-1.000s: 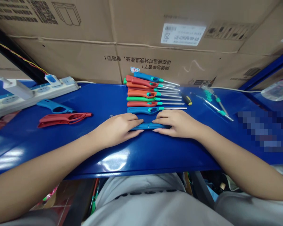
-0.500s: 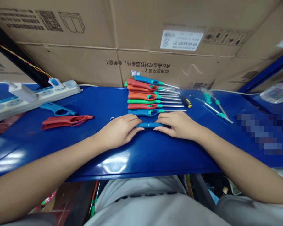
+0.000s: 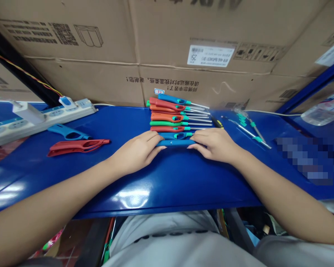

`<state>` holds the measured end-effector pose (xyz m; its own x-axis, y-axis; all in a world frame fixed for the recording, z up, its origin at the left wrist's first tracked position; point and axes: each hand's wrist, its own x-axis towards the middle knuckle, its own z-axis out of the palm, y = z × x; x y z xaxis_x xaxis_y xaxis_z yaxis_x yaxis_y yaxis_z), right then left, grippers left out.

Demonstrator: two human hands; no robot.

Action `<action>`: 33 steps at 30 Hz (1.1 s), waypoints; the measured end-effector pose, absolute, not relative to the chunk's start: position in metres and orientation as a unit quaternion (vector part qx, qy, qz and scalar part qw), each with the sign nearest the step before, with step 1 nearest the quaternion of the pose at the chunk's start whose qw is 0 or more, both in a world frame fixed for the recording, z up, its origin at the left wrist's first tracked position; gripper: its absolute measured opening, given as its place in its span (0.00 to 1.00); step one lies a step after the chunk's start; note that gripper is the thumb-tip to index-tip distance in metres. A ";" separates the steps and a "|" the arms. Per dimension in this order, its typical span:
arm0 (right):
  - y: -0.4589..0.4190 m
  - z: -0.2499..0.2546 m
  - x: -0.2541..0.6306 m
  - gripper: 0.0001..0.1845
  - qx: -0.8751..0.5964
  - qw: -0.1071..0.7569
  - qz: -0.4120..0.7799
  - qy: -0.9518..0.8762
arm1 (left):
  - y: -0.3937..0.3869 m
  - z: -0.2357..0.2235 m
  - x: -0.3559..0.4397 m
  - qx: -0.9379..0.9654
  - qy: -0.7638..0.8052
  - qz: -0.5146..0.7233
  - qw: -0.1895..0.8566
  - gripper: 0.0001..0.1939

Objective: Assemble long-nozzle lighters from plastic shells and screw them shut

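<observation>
My left hand [image 3: 140, 154] pinches the left end of a blue lighter casing [image 3: 175, 142], held edge-on and level just above the blue table. Its other end is between the thumb and fingers of my right hand [image 3: 215, 146]; the fingers hide both tips. Right behind the casing lies a row of long-stemmed gas lighters [image 3: 167, 117] in blue, red, orange and green, with metal stems pointing right. The nearest blue lighter [image 3: 169, 135] is partly covered by my fingers and the casing.
Loose blue [image 3: 68, 131] and red casings [image 3: 78, 147] lie at left, in front of a power strip [image 3: 47, 115]. Metal stems with green fittings [image 3: 252, 131] lie at right, near a screwdriver [image 3: 219, 124]. A large cardboard box [image 3: 167, 48] stands behind; a plastic bottle [image 3: 320, 111] is far right.
The casing has moved slightly away from me, closer to the lighter row. My hands have spread a little, so more of the casing shows between them. The view has shifted slightly.
</observation>
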<state>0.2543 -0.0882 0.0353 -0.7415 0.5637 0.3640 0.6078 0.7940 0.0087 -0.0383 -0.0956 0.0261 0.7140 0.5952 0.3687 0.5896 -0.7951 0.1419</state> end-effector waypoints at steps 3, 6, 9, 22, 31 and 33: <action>-0.094 0.034 0.249 0.16 -0.295 0.179 -0.089 -0.934 | -0.100 0.025 -0.036 0.932 0.312 0.186 0.001 0.17; -0.100 0.032 0.240 0.17 -0.270 0.172 -0.109 -0.941 | -0.107 0.023 -0.032 0.939 0.310 0.151 0.005 0.17; -0.103 0.030 0.234 0.16 -0.281 0.176 -0.097 -0.939 | -0.111 0.022 -0.029 0.934 0.326 0.146 0.015 0.16; -0.104 0.031 0.232 0.14 -0.317 0.203 -0.055 -0.925 | -0.107 0.020 -0.030 0.921 0.346 0.169 0.058 0.19; -0.092 0.037 0.249 0.20 -0.330 0.196 0.089 -0.919 | -0.103 0.026 -0.037 0.936 0.283 0.207 -0.035 0.24; -0.093 0.037 0.248 0.16 -0.287 0.222 0.120 -0.924 | -0.105 0.025 -0.036 0.939 0.267 0.215 -0.036 0.23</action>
<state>0.2480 -0.0933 0.0372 -0.7369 0.5834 0.3415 0.4767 0.8066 -0.3495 -0.0360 -0.1049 0.0252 0.7653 0.4850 0.4233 0.5163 -0.8552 0.0464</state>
